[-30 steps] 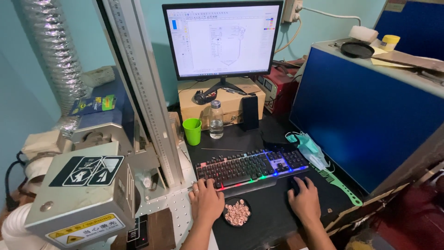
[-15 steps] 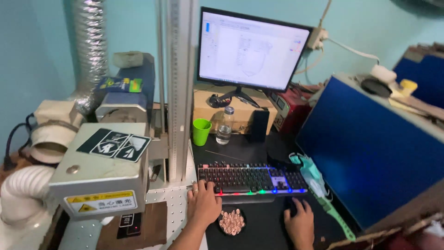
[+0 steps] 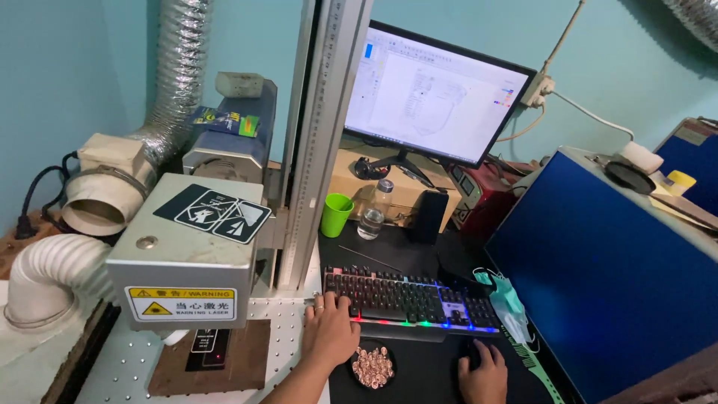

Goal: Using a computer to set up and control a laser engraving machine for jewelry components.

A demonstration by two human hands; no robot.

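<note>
My left hand (image 3: 331,329) rests on the left end of a backlit black keyboard (image 3: 410,301), fingers spread over the keys. My right hand (image 3: 483,372) covers a dark mouse on the black desk mat, to the right of the keyboard's front edge. A small round dish of copper-coloured pieces (image 3: 372,366) sits between my hands, just in front of the keyboard. Behind the keyboard a monitor (image 3: 435,94) shows a drawing program with a pale outline.
A grey laser-head box with warning labels (image 3: 191,251) hangs on a vertical ruled column (image 3: 324,135) at left, above a perforated plate with a brown board (image 3: 209,360). Ducting (image 3: 176,67), a green cup (image 3: 336,215), a water bottle (image 3: 373,212), a face mask (image 3: 506,298) and a blue cabinet (image 3: 606,277) surround the desk.
The view has swung left and down, bringing the laser head and ducting more into sight. My hands stay on keyboard and mouse; the screen image has changed slightly.
</note>
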